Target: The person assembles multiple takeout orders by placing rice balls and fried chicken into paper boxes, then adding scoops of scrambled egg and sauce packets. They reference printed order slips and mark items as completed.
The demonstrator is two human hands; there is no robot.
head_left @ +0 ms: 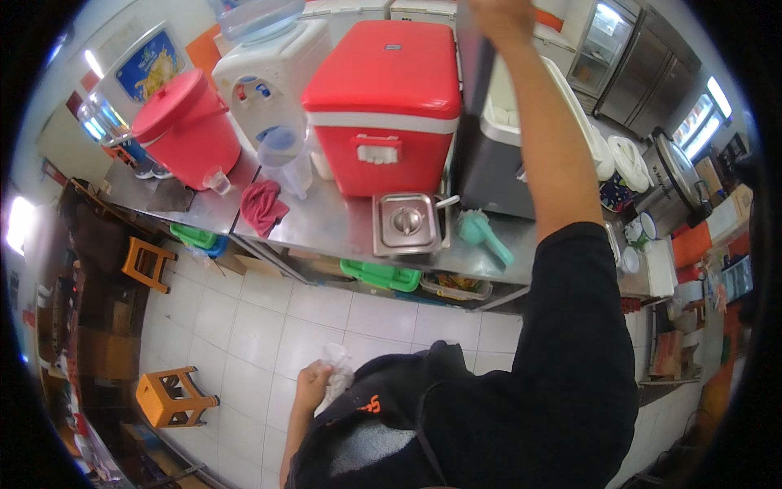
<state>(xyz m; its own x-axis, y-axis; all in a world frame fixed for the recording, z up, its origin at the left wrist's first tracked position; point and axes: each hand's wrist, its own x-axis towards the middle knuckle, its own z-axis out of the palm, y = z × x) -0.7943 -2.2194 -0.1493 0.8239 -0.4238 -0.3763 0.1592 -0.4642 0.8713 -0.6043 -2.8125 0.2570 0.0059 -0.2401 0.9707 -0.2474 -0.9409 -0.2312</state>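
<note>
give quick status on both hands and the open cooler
Left hand gripping crumpled plastic. Right hand up at raised dark lid, grip unclear. Grey cooler open, right forearm crossing the view. Turquoise utensil lying in front.

White tiled floor (252, 326), orange stools (152, 401), steel cabinet (649, 72)

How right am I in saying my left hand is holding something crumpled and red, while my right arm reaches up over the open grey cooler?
Not quite: the colour is off. The head view shows your left hand holding a crumpled thing that is whitish, not red. Your right arm does reach up over the open grey cooler.
</note>
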